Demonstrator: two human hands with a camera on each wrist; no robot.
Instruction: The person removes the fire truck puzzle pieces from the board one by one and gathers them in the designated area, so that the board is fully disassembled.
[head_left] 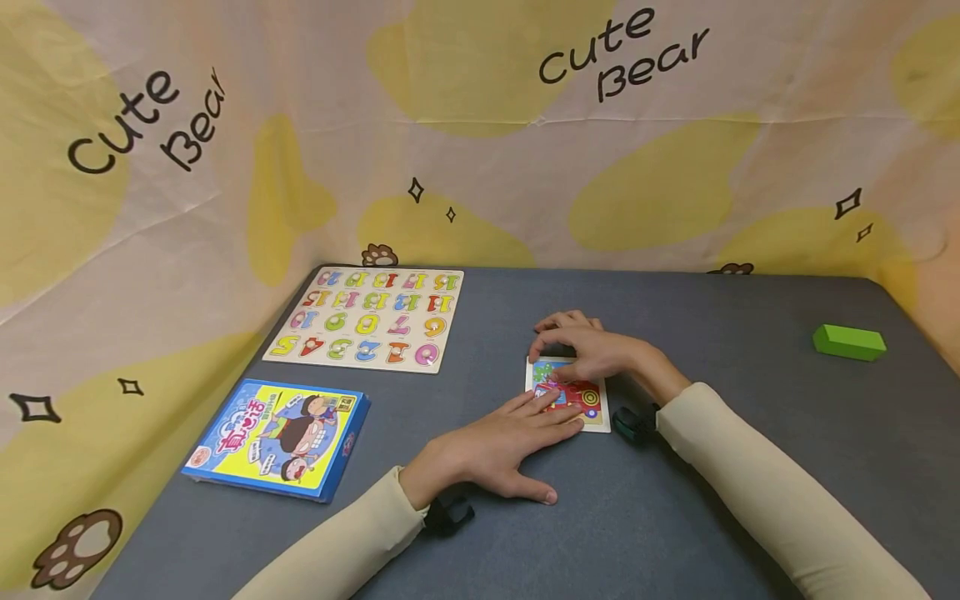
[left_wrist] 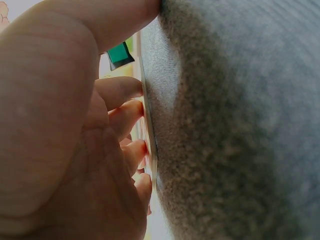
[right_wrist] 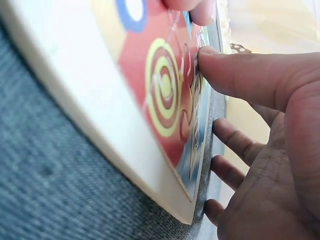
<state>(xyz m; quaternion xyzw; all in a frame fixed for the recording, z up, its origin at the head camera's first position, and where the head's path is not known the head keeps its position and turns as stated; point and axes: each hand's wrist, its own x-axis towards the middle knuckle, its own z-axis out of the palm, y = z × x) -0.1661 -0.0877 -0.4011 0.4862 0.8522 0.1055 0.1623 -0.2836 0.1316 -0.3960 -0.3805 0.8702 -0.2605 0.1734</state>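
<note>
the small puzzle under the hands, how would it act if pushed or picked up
The small puzzle probably stays stiff, since its edge looks straight. Lying flat on the table, it would likely slide rather than roll. Visible seams suggest pieces might loosen if tilted.

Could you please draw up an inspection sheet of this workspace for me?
Surface: dark grey table, with the things below lying on it.
Job's things: picture puzzle with a pale border, flat on the table, partly covered by fingers.
Clutter: number board at the far left; blue box nearer on the left; green block at the far right.
Grips: left grip, a bare hand, fingers extended onto the puzzle; right grip, also bare, thumb on the puzzle, other fingers bent around its far edge.
Cables: nothing seen.
Surroundings: cloth backdrop with "Cute Bear" lettering and yellow patches.
</note>
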